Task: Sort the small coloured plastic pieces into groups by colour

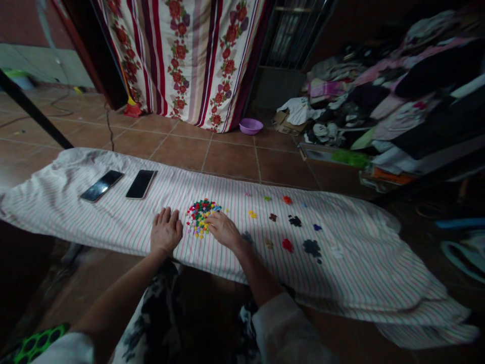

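Observation:
A mixed pile of small colored pieces (197, 215) lies on the striped cloth. My right hand (224, 228) reaches into the pile's right side, fingertips drawn together among yellow pieces; whether a piece is between them is too small to see. Left of the pile, my left hand (165, 232) rests palm down on the cloth, fingers stretched out. To the right, pieces lie in groups by color, among them yellow (252, 214), orange-red (287, 200), black (294, 221), red (287, 245), dark grey (311, 247), dark blue (317, 227) and white (336, 252).
Two phones, one (102, 186) and another (141, 184), lie at the cloth's left. The long striped cloth (364, 273) covers a low surface. Beyond it are a purple basin (250, 126), a floral curtain (200, 60), a red broom (132, 108) and heaped clothes (379, 96).

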Demonstrator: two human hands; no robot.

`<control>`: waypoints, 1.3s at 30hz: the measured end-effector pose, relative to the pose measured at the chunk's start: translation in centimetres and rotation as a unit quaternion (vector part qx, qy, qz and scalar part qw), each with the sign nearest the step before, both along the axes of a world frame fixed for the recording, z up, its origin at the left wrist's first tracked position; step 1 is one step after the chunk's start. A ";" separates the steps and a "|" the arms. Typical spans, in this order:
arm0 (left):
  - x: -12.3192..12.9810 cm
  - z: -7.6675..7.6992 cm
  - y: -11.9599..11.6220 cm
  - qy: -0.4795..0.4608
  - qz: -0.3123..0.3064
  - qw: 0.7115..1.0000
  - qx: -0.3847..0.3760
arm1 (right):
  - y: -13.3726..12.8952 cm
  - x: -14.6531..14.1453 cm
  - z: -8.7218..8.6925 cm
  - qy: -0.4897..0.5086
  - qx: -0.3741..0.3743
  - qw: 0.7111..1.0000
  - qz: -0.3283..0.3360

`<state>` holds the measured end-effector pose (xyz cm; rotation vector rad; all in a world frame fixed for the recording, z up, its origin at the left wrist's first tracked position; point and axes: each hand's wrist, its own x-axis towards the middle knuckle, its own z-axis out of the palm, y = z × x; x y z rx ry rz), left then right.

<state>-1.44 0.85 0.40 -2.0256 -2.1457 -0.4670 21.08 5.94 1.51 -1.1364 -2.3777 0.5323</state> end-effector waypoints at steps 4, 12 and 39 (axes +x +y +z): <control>0.0 0.1 -0.1 0.001 -0.002 1.000 0.000 | -0.3 -0.3 0.6 -0.005 0.015 1.000 -0.006; -0.2 -0.1 -0.1 0.013 -0.015 1.000 0.016 | -0.4 0.1 1.9 0.020 0.005 1.000 -0.014; -0.5 -0.9 0.1 0.010 -0.016 0.999 0.043 | 2.5 11.5 0.9 -0.052 -0.003 0.918 -0.392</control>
